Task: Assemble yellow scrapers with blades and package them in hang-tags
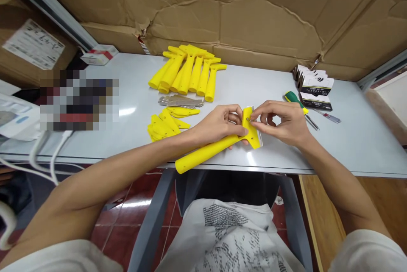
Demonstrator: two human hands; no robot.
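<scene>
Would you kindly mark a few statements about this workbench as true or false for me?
1. The left hand holds a yellow tool. True.
2. The screwdriver is in the right hand. False: the screwdriver lies on the table.
3. The grey metal strips lie nearer the person than the upper group of yellow handles. True.
4. The black-and-white cards are left of those handles. False: the cards are to their right.
</scene>
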